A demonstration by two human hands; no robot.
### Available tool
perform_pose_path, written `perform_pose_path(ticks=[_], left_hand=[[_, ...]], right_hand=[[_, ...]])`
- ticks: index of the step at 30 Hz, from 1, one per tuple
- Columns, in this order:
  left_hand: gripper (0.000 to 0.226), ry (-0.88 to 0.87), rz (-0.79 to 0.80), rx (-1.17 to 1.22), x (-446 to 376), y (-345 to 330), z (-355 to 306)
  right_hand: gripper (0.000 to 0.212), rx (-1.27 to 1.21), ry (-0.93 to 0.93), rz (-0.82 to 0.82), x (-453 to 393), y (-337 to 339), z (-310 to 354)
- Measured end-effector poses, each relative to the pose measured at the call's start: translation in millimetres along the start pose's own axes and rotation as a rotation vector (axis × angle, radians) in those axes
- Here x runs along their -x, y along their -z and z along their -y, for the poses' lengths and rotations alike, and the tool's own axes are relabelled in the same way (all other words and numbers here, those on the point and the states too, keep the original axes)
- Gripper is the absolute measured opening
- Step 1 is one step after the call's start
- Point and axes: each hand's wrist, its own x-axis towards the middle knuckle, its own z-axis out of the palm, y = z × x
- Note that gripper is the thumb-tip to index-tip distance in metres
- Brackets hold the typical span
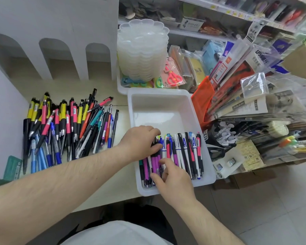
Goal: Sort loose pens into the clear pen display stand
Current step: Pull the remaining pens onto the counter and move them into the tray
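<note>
Approx. a third done — one row of pens point(177, 156) lies in near end of tray point(166, 106), big loose pile point(67, 128) left of tray unsorted; left hand point(140, 142) and right hand point(173, 179) — both pinching pens in tray.

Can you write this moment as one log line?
left hand: on pens in tray | right hand: fingers at purple pens | loose pile: untouched
</note>
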Motion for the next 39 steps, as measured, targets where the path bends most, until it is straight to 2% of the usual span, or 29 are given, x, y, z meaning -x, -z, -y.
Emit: perform_pose_path(ticks=[4, 8, 12, 16, 25, 29, 34, 39], left_hand=[[0.045, 0.105, -0.036, 0.084, -1.1, -4.6, -7.1], [0.039, 0.076, -0.085, 0.099, 8.4, -9.7, -9.0], [0.039, 0.060, -0.084, 0.106, 11.6, -10.2, -7.9], [0.040, 0.106, -0.083, 0.146, 7.8, -10.3, -8.4], [0.038, 0.157, -0.070, 0.218, 7.4, -4.8, -8.4], [0.043, 0.134, -0.051, 0.317, 12.1, 1.2, -6.4], [0.042, 0.255, -0.269, 0.540, 32.7, 21.9, 8.5], [0.038, 0.452, -0.443, 0.651, 71.9, 45.4, 47.3]], right_hand=[[0.039, -0.094, -0.067, -0.019, -2.7, 0.6, -2.7], [0.035, -0.070, 0.004, -0.021, 1.8, -5.1, -8.9], [0.031, -0.088, 0.136, -0.242, 3.6, -16.3, -14.6], [0.030, -0.125, 0.109, -0.360, -2.1, -22.1, -11.6], [0.036, -0.113, 0.002, -0.332, -6.0, -24.3, -8.2], [0.026, -0.199, -0.103, -0.309, -9.9, -12.4, 0.2], [0.021, -0.494, -0.125, -0.292, -29.2, 12.7, 44.9], [0.016, -0.702, 0.003, -0.101, -45.6, 12.4, 106.0]])
